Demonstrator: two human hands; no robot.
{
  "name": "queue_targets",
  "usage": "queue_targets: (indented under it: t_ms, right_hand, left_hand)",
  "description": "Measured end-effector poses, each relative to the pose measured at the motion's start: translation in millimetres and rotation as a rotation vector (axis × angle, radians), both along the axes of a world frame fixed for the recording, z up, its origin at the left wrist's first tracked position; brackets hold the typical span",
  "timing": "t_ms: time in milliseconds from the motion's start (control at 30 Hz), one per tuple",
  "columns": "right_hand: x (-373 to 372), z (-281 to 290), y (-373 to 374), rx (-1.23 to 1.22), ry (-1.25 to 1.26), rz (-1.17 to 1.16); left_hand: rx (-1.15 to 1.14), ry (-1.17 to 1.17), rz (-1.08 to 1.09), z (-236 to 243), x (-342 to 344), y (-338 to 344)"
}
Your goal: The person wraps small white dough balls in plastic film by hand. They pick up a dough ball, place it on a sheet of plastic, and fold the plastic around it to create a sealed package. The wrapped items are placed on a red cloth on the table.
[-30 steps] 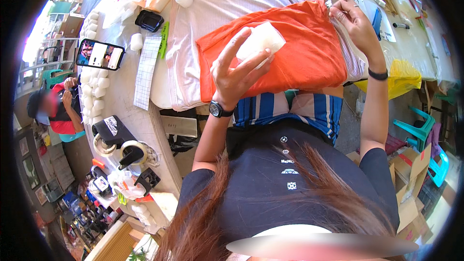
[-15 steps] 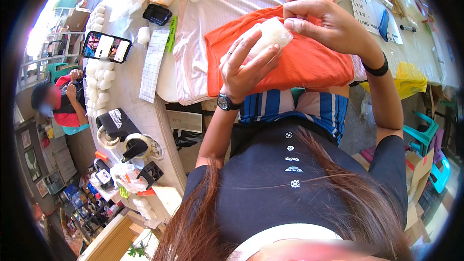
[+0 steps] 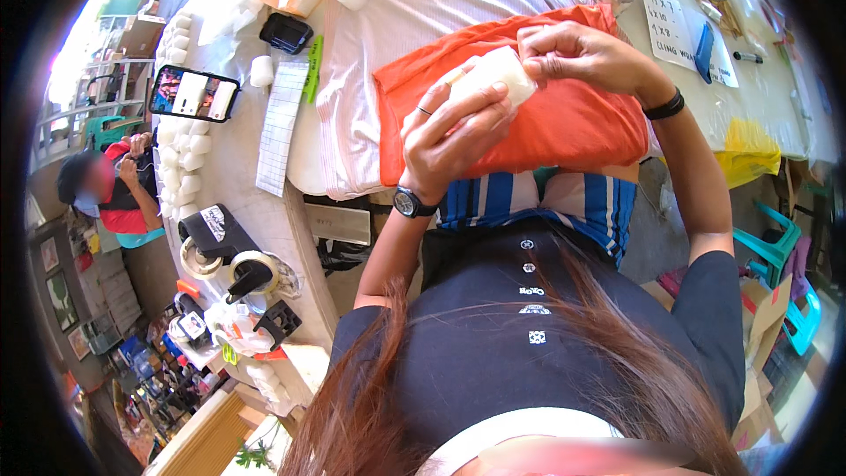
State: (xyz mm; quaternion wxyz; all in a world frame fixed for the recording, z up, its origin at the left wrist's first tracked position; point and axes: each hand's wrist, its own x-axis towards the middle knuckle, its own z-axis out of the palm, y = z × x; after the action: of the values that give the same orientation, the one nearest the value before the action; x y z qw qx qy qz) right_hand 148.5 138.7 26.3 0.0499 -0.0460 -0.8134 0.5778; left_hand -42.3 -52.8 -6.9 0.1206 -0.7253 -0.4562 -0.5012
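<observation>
Above the orange cloth (image 3: 582,128) in front of me, my left hand (image 3: 441,141) is wrapped round a chunky white block (image 3: 495,78). The block seems covered in clear plastic film, which shines at its right end. There, the thumb and fingers of my right hand (image 3: 582,57) are pinched together, touching the film's edge. Some of the block is hidden behind my left fingers. The cloth lies over a pale striped cloth (image 3: 352,123) on the table.
Rows of white pieces (image 3: 181,167) line the table's left side, beside a phone (image 3: 194,93), a gridded sheet (image 3: 284,123) and tape dispensers (image 3: 251,273). A written paper (image 3: 674,35) and blue cutter (image 3: 703,51) lie right. Another person (image 3: 123,185) sits far left.
My right hand has come down and nearer to me, onto the right end of the block. My left hand still holds the block in nearly the same place.
</observation>
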Motion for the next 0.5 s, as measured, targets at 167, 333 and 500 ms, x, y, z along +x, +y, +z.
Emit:
queue_targets:
  t_ms: [167,333,500]
  right_hand:
    - [-22.2,-29.1,4.4,0.033,-0.060,-0.024]
    - [-22.3,-10.2,-2.4,-0.166,-0.344,-0.239]
    - [8.3,-1.1,-13.5,0.345,0.110,-1.161]
  left_hand:
    - [0.068,0.166,0.143,-2.6,-2.0,2.0]
    - [0.025,-0.001,-0.023,4.9,-4.6,-2.5]
    - [-0.017,-0.020,0.024,4.3,-0.5,-4.9]
